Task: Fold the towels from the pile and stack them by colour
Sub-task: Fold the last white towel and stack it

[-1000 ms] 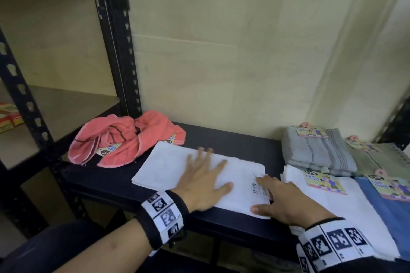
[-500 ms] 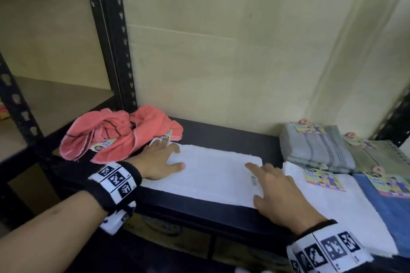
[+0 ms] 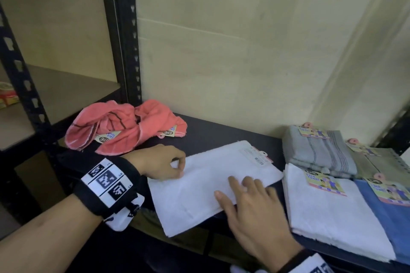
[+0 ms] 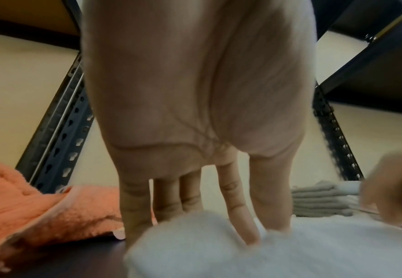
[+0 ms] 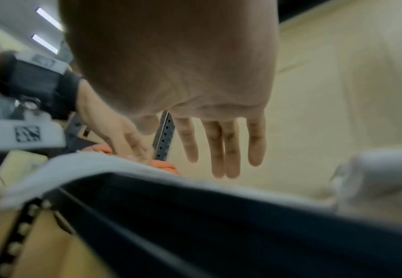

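Pink towels (image 3: 124,126) are still lying unfolded on the shelf's left. My left hand (image 3: 158,165), flat earlier, is now pinching the white towel (image 3: 213,186) edge; right hand (image 3: 255,210), fingers straight, is pressing mid-towel, starting the next fold.

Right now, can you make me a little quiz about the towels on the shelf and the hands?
1. True or false: the pink towels are folded neatly.
2. Which hand pinches the left edge of the white towel being folded? A) the left hand B) the right hand
3. What colour is the folded pile behind the finished white pile?

Key
1. False. They lie crumpled at the left of the shelf.
2. A. The right hand only rests flat on the towel with straight fingers.
3. Grey, with a paper label on top.
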